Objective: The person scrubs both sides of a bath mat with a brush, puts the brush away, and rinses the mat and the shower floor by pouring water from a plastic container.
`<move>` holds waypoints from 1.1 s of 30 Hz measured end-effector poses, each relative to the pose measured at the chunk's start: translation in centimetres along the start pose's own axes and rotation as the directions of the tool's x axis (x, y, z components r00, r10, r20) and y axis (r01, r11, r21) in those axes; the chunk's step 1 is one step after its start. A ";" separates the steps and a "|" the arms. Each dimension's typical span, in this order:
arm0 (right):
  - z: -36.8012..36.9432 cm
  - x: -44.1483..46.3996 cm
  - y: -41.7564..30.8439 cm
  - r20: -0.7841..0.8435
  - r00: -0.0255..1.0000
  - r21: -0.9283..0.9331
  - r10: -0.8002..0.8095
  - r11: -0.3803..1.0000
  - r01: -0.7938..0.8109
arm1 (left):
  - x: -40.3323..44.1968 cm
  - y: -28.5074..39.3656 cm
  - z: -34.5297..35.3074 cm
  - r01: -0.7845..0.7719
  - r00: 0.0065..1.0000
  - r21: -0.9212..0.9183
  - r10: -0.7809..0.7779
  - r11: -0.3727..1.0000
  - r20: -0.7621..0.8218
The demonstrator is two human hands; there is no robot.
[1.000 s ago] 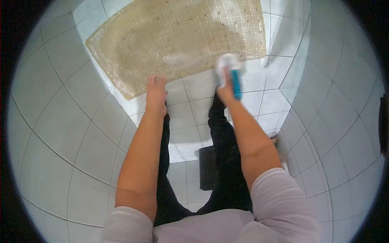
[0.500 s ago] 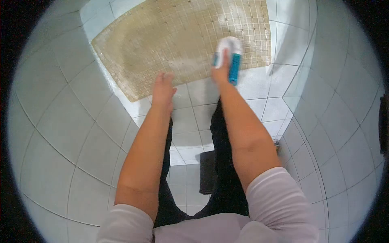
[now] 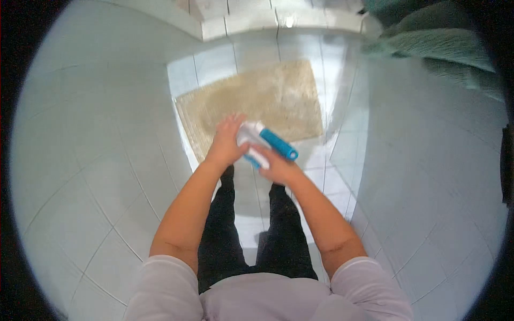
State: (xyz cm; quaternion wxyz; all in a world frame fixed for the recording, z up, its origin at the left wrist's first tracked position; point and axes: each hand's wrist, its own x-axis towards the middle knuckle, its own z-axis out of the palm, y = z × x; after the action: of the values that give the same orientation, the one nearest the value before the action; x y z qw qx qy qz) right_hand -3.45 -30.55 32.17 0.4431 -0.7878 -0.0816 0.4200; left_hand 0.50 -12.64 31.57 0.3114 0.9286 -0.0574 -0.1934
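Observation:
My right hand (image 3: 274, 165) grips a white brush with a blue handle (image 3: 278, 143), tilted, its handle pointing down to the right. Close against the brush's left end is my left hand (image 3: 229, 140), fingers apart and slightly blurred; whether it touches the brush is hard to tell. Both hands are over the near edge of a beige mat (image 3: 289, 91) with a grid texture, which lies on the white tiled floor. The underside of the brush is hidden.
Grey-white tiled walls (image 3: 107, 160) rise on both sides. A pale raised ledge (image 3: 321, 20) crosses the far end. Green cloth (image 3: 444, 40) hangs at the upper right. My legs in black trousers (image 3: 225, 230) stand at the mat's near side.
The view has lifted and shows the far ledge and green cloth. My right hand has brought the brush up off the mat and leftward, and my left hand has come close to it.

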 end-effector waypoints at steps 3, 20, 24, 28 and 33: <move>-2.4 -2.7 -4.1 -0.082 0.976 -0.152 -0.201 0.970 0.187 | 0.2 3.6 -4.1 0.050 0.998 0.052 -0.051 0.997 0.032; -9.9 -0.9 -12.8 -0.296 0.953 0.063 0.066 0.997 -0.050 | 1.7 5.7 -13.1 0.024 0.998 0.176 -0.013 0.984 -0.060; -6.6 3.1 -13.2 -0.276 0.955 -0.094 -0.113 0.992 0.090 | 3.0 5.1 -14.1 -0.154 0.987 0.159 0.161 0.975 -0.030; -3.9 2.6 -12.5 -0.447 0.889 0.181 0.103 0.983 -0.023 | 4.4 3.8 -13.7 -0.138 0.990 0.227 0.125 0.964 0.068; 0.4 -4.4 -6.8 -0.397 0.830 0.355 0.392 0.899 -0.256 | 6.5 2.4 -13.4 -0.023 0.961 0.243 -0.045 0.970 0.272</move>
State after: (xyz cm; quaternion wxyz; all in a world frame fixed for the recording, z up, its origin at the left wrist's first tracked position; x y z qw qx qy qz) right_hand -4.85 -28.49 39.93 0.4803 -0.7938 0.2232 0.2990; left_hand 11.74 -8.59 40.72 0.1830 0.9241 -0.1184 -0.3139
